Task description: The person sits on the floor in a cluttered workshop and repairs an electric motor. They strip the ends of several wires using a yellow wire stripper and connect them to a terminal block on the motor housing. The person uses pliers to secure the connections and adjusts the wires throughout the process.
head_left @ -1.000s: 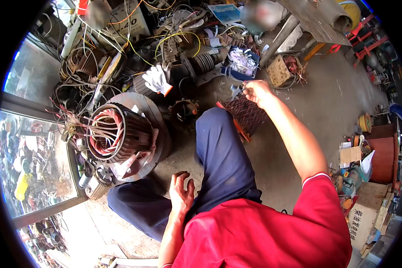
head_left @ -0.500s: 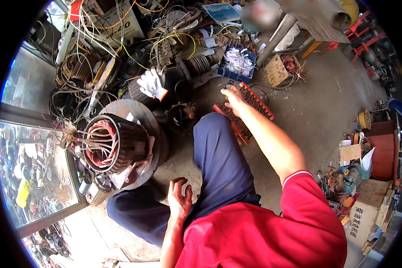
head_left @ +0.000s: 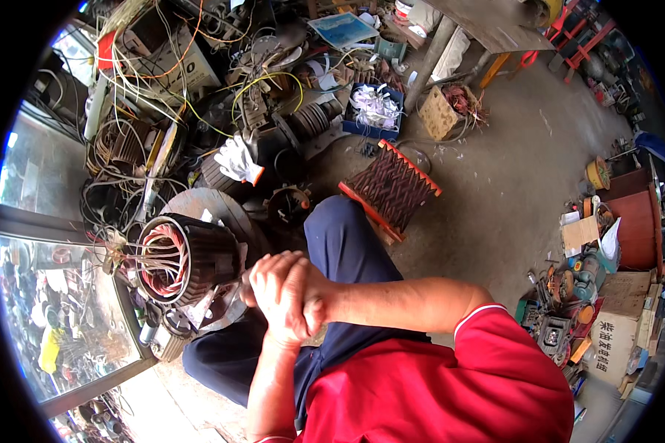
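Observation:
My left hand (head_left: 279, 323) and my right hand (head_left: 312, 289) are clasped together over my lap, fingers wrapped round each other. Whether anything lies between the palms is hidden. Just left of them, a ribbed motor housing (head_left: 218, 255) lies on its side on a round grey stand (head_left: 245, 225). Its open end shows red-wrapped windings (head_left: 154, 258), with several pale leads coming out. Beyond my raised knee, an orange-edged rack (head_left: 410, 167) with dark crisscross strips rests on the floor, apart from both hands.
A white work glove (head_left: 238, 160) lies on dark motor parts (head_left: 284, 160). Farther back are a blue bin (head_left: 373, 133) of paper scraps and a box (head_left: 441, 117) holding reddish wire. Tangled cables fill the far left. Tools and a carton (head_left: 606, 336) stand at right.
My right hand has come back from above the orange-edged rack to my lap. It has joined my left hand, which has risen slightly, and both are now clasped. The whole view has shifted.

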A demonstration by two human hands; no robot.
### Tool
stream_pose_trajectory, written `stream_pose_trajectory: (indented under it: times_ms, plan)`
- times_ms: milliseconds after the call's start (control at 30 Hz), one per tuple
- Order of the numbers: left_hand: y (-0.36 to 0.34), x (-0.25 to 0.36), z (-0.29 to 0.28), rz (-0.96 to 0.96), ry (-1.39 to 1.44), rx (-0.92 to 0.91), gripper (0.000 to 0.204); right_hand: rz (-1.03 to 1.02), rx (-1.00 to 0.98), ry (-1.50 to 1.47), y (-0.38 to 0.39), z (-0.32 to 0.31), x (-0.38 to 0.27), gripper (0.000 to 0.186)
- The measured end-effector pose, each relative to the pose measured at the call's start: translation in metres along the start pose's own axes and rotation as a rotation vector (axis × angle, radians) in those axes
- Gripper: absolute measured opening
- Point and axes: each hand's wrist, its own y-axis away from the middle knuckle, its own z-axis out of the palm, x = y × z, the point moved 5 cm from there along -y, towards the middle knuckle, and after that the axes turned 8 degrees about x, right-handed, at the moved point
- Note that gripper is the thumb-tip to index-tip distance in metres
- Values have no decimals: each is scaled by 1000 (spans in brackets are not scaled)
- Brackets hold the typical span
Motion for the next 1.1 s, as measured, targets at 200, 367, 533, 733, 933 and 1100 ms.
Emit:
stream_pose_trajectory:
  times_ms: [200,367,533,733,933,1100]
  plan:
    - [34,-87,-29,-485,-178,-13,37,9,8,306,13,17,-80,44]
    - [33,-90,-19,-417,-142,-51,36,-468,351,1273,-24,-56,-169,46]
    - [7,-106,5,-453,9,-3,34,-704,655,2153,-77,-123,-274,51]
    - [0,-142,62,-643,264,-12,35,-296,1151,2769,-142,-192,-459,71]
    - [-26,-154,110,-757,439,-130,33,336,1420,2643,-159,-240,-512,70]
    - [-102,-145,140,-843,538,-218,30,215,1252,2765,-156,-240,-543,49]
